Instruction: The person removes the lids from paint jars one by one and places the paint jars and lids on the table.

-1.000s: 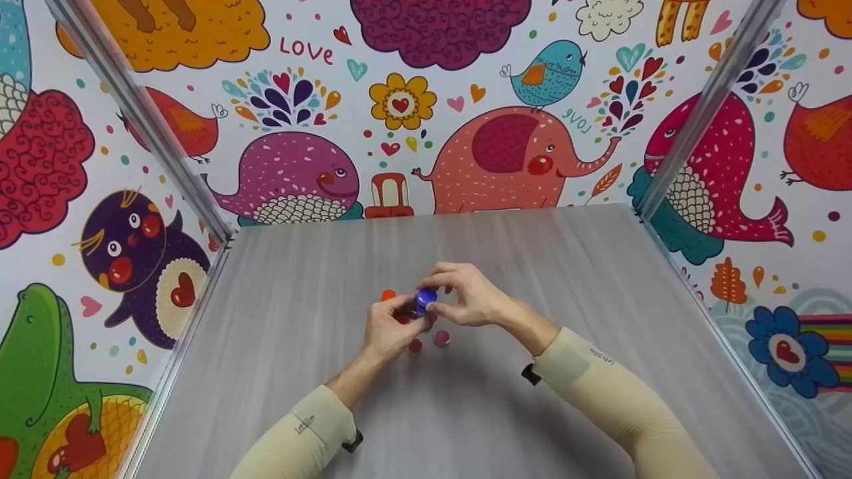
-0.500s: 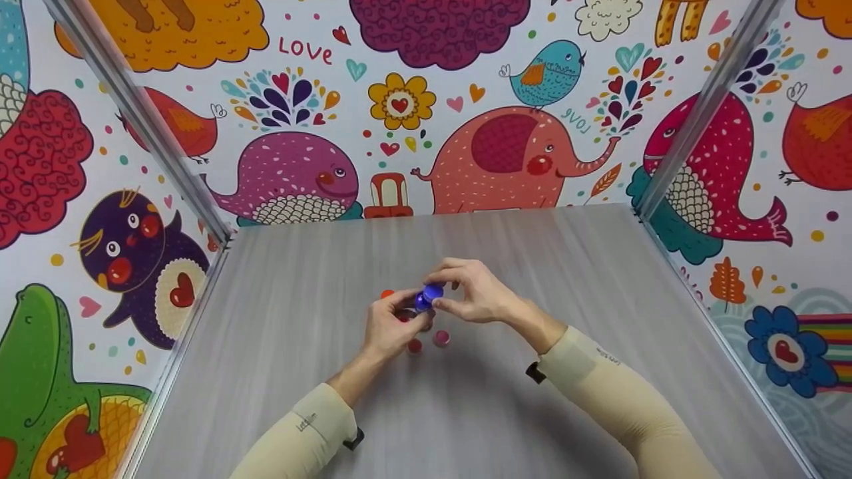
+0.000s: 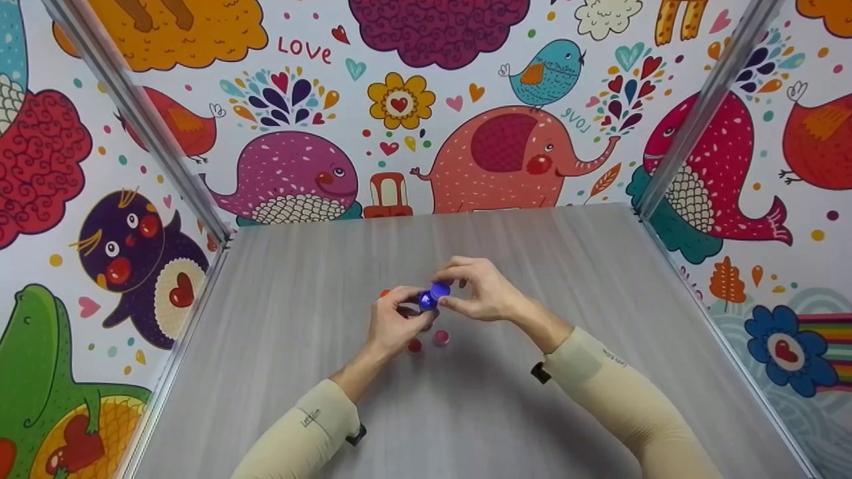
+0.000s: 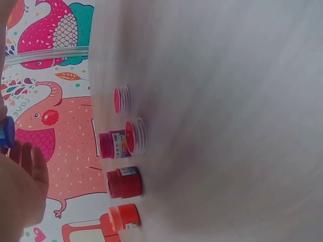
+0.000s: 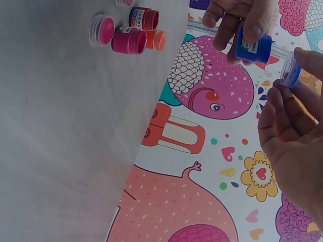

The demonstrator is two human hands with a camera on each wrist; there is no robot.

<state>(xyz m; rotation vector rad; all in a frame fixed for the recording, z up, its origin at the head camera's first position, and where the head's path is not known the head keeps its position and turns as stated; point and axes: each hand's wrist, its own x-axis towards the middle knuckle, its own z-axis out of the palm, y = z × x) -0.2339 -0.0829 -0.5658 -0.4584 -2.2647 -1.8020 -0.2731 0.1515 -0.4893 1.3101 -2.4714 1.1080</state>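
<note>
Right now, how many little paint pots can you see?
4. The left hand holds a blue pot in the air; a pink pot, a dark red pot and an orange pot stand on the table. Others may be hidden.

Head cam looks down; wrist cams close, sideways, prob. sharing paint pots point(image 4: 120, 146).
</note>
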